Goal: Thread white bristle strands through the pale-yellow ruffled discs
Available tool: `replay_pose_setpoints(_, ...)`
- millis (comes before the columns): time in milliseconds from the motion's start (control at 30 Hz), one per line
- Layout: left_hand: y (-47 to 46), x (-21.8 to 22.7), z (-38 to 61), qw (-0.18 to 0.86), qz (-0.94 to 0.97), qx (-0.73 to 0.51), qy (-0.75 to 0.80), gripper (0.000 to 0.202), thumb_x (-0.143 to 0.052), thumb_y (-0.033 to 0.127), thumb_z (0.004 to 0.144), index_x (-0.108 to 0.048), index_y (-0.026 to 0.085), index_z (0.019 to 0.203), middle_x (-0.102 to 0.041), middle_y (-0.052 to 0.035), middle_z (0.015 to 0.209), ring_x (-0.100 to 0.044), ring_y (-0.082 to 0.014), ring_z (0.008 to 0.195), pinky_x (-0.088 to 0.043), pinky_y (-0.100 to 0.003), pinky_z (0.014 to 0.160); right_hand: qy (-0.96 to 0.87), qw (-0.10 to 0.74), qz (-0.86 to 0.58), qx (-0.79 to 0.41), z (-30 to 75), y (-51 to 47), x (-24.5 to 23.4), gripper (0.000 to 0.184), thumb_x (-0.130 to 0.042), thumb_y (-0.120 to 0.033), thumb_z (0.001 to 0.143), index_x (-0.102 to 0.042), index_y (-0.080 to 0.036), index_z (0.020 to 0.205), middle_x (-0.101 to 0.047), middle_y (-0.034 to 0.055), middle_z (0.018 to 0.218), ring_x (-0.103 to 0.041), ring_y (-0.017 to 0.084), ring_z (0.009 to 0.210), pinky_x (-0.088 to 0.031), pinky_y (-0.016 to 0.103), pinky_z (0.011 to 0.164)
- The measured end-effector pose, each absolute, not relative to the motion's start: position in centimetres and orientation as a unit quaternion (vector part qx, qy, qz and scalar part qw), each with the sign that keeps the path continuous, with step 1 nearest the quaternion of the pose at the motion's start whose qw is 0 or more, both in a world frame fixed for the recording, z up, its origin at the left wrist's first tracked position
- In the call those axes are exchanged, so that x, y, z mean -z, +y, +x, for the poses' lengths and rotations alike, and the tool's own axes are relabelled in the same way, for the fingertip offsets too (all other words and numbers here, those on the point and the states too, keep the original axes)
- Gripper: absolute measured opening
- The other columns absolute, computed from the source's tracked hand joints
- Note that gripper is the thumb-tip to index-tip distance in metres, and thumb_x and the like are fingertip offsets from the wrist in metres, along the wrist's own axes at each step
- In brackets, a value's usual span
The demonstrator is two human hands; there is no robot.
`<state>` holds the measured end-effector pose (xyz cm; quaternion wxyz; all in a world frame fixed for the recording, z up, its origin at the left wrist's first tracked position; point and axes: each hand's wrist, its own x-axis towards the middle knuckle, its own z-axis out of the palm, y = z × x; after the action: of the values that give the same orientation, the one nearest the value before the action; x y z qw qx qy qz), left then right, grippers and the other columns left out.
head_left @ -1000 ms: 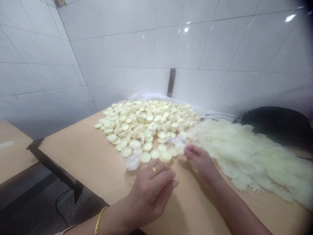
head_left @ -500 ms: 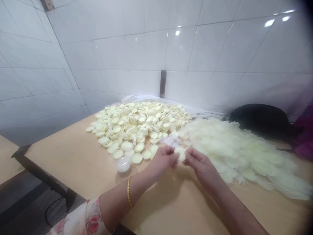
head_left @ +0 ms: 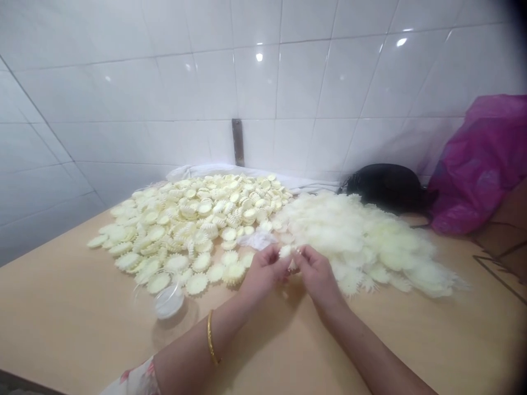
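Pinched between the fingers of my left hand and my right hand is a small pale-yellow disc with a toothed edge. Both hands nearly meet over the table, just in front of the piles. On the left spreads a heap of pale-yellow scalloped cups, some stacked. To the right lies a pile of flat, thin, fringed pale pieces. Beyond my left hand is a crumpled white cloth. A small clear round container with whitish contents stands left of my left forearm.
A black rounded object and a magenta plastic bag sit at the back right, beside a brown box. White fabric runs along the tiled wall. The wooden table extends below everything.
My view has turned right, so the piles shift left and the magenta bag shows more fully. My hands have drawn closer together, and the disc between them is now more covered.
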<state>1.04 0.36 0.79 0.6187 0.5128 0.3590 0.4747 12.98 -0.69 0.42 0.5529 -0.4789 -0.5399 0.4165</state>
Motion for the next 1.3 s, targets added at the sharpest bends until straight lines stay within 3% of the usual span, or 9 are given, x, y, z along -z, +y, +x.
replay_pose_setpoints(200,0.6,-0.4,0.7,0.578,0.531,-0.48,0.393,0.03,-0.063,0.037,0.07,-0.044,0.016,0.06,-0.041,0.0063,0.044,-0.034,-0.0046,0.04,-0.026,-0.019,0.04,-0.515,0.559,-0.448,-0.471,12.6,-1.0,0.0,0.036,-0.051,-0.05,0.079,-0.05,-0.019,0.061,-0.051,-0.0013,0.058,-0.048,0.013,0.059,-0.04,0.025,0.059)
replay_pose_setpoints(400,0.5,0.1,0.6,0.584,0.544,-0.459,0.39,0.034,-0.062,0.043,0.07,-0.043,0.017,0.059,-0.038,0.0067,0.042,-0.033,-0.0048,0.037,-0.024,-0.02,0.039,-0.437,0.547,-0.405,-0.588,12.7,-1.1,-0.1,0.029,-0.067,-0.043,0.068,-0.056,-0.02,0.081,-0.054,-0.0029,0.061,-0.049,0.012,0.058,-0.041,0.027,0.06)
replay_pose_setpoints(567,0.3,-0.2,0.7,0.591,0.542,-0.454,0.388,0.037,-0.061,0.046,0.071,-0.041,0.017,0.057,-0.034,0.0075,0.039,-0.029,-0.0043,0.036,-0.02,-0.02,0.038,-0.404,0.549,-0.371,-0.631,13.1,-1.0,0.0,0.021,-0.068,-0.037,0.068,-0.057,-0.019,0.068,-0.054,-0.0038,0.059,-0.049,0.01,0.057,-0.04,0.024,0.06)
replay_pose_setpoints(833,0.4,-0.3,0.3,0.591,0.557,-0.44,0.384,0.038,-0.057,0.046,0.075,-0.04,0.017,0.058,-0.036,0.007,0.041,-0.029,-0.0037,0.037,-0.022,-0.02,0.041,-0.339,0.558,-0.311,-0.691,13.1,-0.4,1.0,0.018,-0.064,-0.036,0.073,-0.06,-0.018,0.069,-0.055,-0.0032,0.063,-0.047,0.009,0.055,-0.039,0.024,0.057)
replay_pose_setpoints(1133,0.6,0.2,0.5,0.605,0.511,-0.454,0.409,0.044,-0.052,0.056,0.073,-0.04,0.017,0.057,-0.036,0.0065,0.042,-0.036,-0.0057,0.038,-0.026,-0.02,0.041,-0.308,0.55,-0.351,-0.692,13.0,-0.6,0.7,0.027,-0.077,-0.027,0.057,-0.053,-0.019,0.067,-0.054,-0.0059,0.054,-0.049,0.01,0.051,-0.039,0.024,0.056)
replay_pose_setpoints(1300,0.1,-0.9,0.7,0.632,0.464,-0.466,0.41,0.03,-0.069,0.036,0.064,-0.047,0.016,0.063,-0.05,0.0036,0.05,-0.044,-0.0063,0.045,-0.035,-0.02,0.048,-0.293,0.589,-0.377,-0.652,12.9,-0.7,0.8,0.033,-0.079,-0.025,0.051,-0.05,-0.02,0.065,-0.056,-0.0052,0.057,-0.053,0.011,0.056,-0.041,0.024,0.058)
